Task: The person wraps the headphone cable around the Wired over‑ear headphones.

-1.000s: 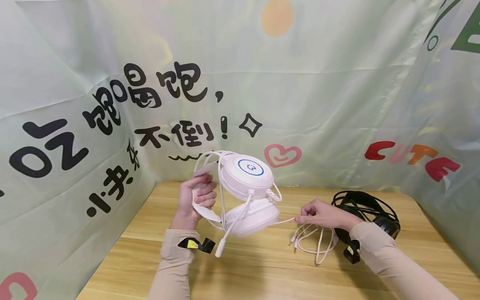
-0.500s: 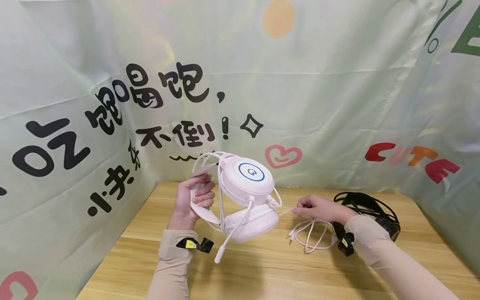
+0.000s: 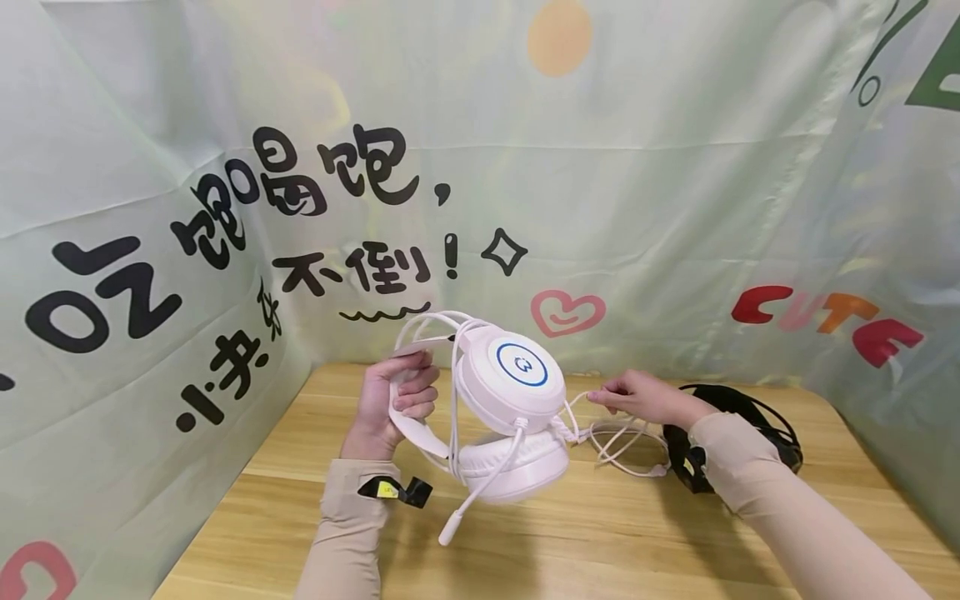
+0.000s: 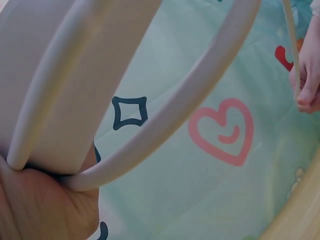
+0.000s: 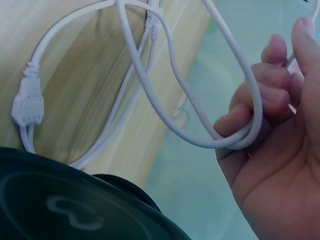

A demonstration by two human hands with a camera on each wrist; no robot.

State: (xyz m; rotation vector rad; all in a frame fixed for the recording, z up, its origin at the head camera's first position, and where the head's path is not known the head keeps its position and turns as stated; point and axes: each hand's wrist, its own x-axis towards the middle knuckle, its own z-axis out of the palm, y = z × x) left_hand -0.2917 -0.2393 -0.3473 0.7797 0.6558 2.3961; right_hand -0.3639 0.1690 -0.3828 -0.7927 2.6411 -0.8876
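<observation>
My left hand (image 3: 386, 408) grips the headband of a white headset (image 3: 517, 383) and holds it above the table, ear cups to the right, microphone boom pointing down. In the left wrist view the headband (image 4: 110, 90) runs up from the palm. White cable (image 3: 622, 442) hangs from the headset and loops on the table at its right. Thumb and fingers of my right hand (image 3: 645, 398) pinch part of that cable. In the right wrist view a loop of cable (image 5: 195, 142) is hooked around the curled fingers, and a white splitter (image 5: 28, 105) lies at the left.
A black headset (image 3: 735, 417) lies on the wooden table (image 3: 570, 533) at the right, partly hidden behind my right forearm. A printed cloth backdrop (image 3: 660, 233) stands around the table's back and sides.
My right hand has moved up and slightly back, and the cable has shifted and gathered near it. The white headset has swung a little to the right and lower in my left hand.
</observation>
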